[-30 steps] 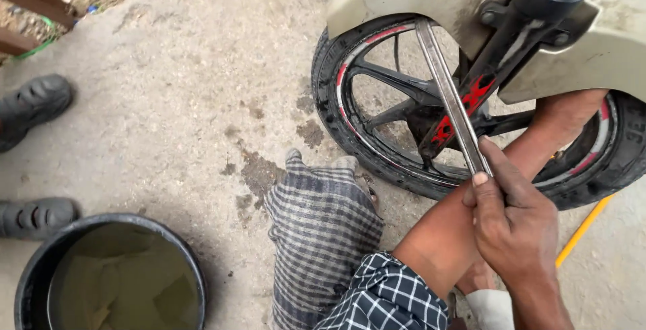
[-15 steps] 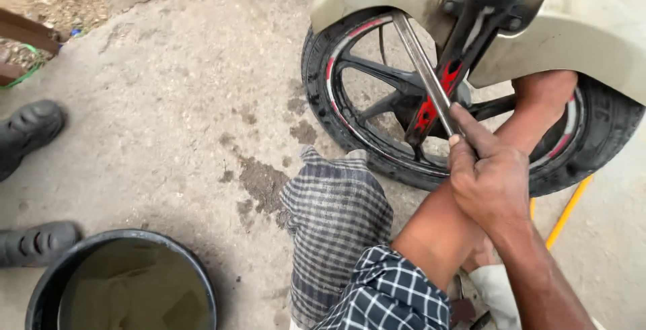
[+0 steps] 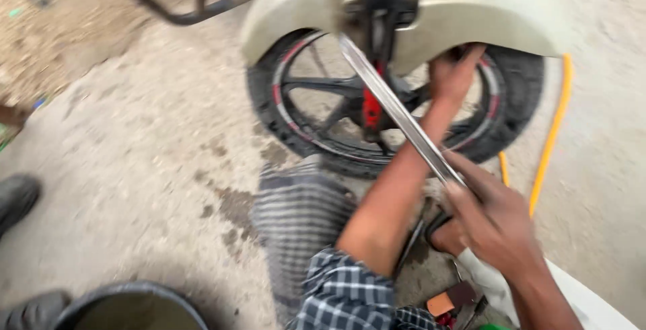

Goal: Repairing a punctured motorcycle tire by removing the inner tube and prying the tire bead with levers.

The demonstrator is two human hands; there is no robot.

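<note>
Levering metal bar (image 3: 397,111) against wheel (image 3: 316,101)

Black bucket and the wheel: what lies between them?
In the head view, stained bare concrete and a checked cloth-covered knee lie between the bucket and the wheel.

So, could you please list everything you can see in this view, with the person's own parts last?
wheel: one, black tyre with red-striped rim, top centre
mudguard: one, pale beige, over the wheel
metal bar: one, silvery, slanting across the wheel
hose: one, yellow, on the ground at right
bucket: one, black, bottom left
boots: two, black, left edge
checked cloth: one, grey, over the knee
left hand: reaching to the tyre behind the bar
right hand: gripping the bar's lower end
</note>
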